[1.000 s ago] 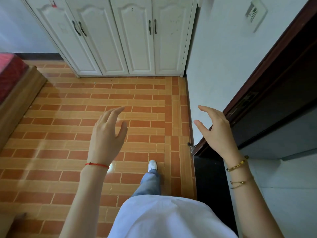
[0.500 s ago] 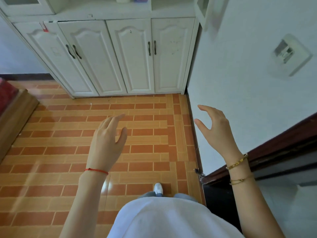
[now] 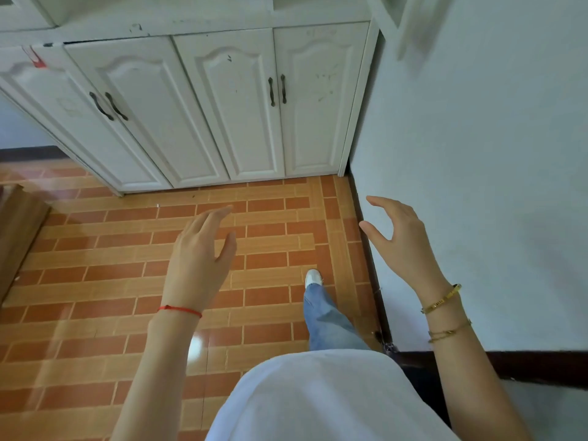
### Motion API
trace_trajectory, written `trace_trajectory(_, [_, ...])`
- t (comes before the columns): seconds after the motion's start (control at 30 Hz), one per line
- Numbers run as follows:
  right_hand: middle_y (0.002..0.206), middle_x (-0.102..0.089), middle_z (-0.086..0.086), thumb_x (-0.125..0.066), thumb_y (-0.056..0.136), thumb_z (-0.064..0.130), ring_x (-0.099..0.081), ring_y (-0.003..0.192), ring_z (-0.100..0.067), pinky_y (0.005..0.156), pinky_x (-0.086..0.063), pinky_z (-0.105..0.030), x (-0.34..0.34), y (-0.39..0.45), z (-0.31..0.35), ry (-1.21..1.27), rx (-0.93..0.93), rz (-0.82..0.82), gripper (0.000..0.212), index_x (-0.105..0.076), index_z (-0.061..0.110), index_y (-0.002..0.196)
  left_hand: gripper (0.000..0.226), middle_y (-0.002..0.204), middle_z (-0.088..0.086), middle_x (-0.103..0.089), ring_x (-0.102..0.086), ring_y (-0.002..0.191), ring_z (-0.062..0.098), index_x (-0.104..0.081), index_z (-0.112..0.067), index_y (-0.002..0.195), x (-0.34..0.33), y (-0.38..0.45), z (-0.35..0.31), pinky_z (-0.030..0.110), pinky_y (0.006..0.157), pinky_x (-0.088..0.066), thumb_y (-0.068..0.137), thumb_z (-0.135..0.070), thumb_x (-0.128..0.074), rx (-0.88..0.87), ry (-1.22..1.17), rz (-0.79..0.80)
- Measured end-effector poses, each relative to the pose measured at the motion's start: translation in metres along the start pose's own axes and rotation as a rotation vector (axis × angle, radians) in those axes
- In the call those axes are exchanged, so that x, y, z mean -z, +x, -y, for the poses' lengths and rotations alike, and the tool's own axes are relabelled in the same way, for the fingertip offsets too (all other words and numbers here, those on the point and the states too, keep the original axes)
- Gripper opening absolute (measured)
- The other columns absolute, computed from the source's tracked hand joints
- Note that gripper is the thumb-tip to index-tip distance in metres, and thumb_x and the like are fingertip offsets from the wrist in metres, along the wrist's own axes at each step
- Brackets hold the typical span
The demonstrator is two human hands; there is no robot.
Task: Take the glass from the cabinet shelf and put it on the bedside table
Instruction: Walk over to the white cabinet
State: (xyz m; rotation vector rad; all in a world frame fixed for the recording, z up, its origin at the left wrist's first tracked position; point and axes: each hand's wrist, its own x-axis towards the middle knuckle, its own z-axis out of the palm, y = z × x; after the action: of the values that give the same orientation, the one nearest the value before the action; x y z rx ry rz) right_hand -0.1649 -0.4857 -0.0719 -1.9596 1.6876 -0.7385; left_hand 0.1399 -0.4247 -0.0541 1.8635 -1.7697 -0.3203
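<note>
Head view: left hand (image 3: 197, 265) and right hand (image 3: 402, 246) raised apart, fingers spread, seemingly empty, before the cabinet (image 3: 203, 103).

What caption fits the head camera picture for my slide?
Both empty hands, left hand and right hand, raised over the tiled floor facing the white cabinet.

The upper part of the white cabinet (image 3: 203, 100) is cut off by the top edge, so what stands on its shelf cannot be seen. At the left edge only a corner of a brown wooden piece of furniture (image 3: 16, 237) shows. The white shirt (image 3: 318, 399) hides one leg. Both forearms leave the frame at the bottom.
</note>
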Motion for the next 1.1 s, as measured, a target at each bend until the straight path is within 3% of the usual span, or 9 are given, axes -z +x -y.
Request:
trace_trajectory(0.17, [0.139, -0.057, 0.001, -0.061, 0.094, 0.031, -0.045, 0.134, -0.016, 0.106, -0.031, -0.021, -0.008, 0.085, -0.009, 0.018, 0.012, -0.007, 0.047, -0.052, 0.019, 0.139, 0.040, 0.129, 0.004, -0.061, -0.055, 0.122, 0.023, -0.054, -0.015, 0.135, -0.018, 0.080, 0.009, 0.035, 0.104, -0.043, 0.096, -0.018, -0.055, 0.018, -0.012, -0.004])
trace_trajectory(0.53, [0.139, -0.056, 0.002, -0.061, 0.095, 0.032, -0.045, 0.133, -0.015, 0.107, -0.031, -0.021, 0.011, 0.331, -0.010, 0.010, 0.135, -0.059, 0.048, -0.051, 0.018, 0.140, 0.040, 0.129, 0.004, -0.060, -0.053, 0.124, 0.022, -0.053, -0.017, 0.136, -0.041, 0.304, -0.006, 0.037, 0.105, -0.043, 0.096, -0.019, -0.054, 0.012, -0.029, -0.089])
trace_trajectory(0.63, [0.139, -0.056, 0.003, -0.060, 0.095, 0.034, -0.045, 0.133, -0.014, 0.106, -0.030, -0.020, 0.009, 0.375, -0.011, 0.020, 0.136, -0.055, 0.047, -0.051, 0.019, 0.139, 0.041, 0.130, 0.003, -0.060, -0.053, 0.124, 0.021, -0.051, -0.019, 0.137, -0.048, 0.345, -0.008, 0.035, 0.105, -0.042, 0.097, -0.022, -0.053, 0.024, -0.016, -0.078])
trace_trajectory(0.8, [0.139, -0.056, 0.001, -0.060, 0.095, 0.034, -0.046, 0.132, -0.014, 0.105, -0.030, -0.018, -0.003, 0.434, -0.020, 0.035, 0.111, -0.044, 0.047, -0.050, 0.020, 0.139, 0.042, 0.130, 0.006, -0.059, -0.054, 0.124, 0.026, -0.052, -0.018, 0.137, -0.064, 0.406, -0.001, 0.045, 0.107, -0.044, 0.095, -0.020, -0.054, 0.043, -0.030, -0.064])
trace_trajectory(1.1, [0.139, -0.056, 0.001, -0.062, 0.094, 0.031, -0.046, 0.133, -0.014, 0.109, -0.033, -0.024, -0.029, 0.561, -0.020, 0.089, 0.109, -0.066, 0.048, -0.051, 0.019, 0.139, 0.041, 0.131, 0.007, -0.060, -0.053, 0.127, 0.025, -0.054, -0.015, 0.136, -0.090, 0.543, 0.027, 0.045, 0.108, -0.044, 0.096, -0.017, -0.055, -0.023, -0.048, -0.086])
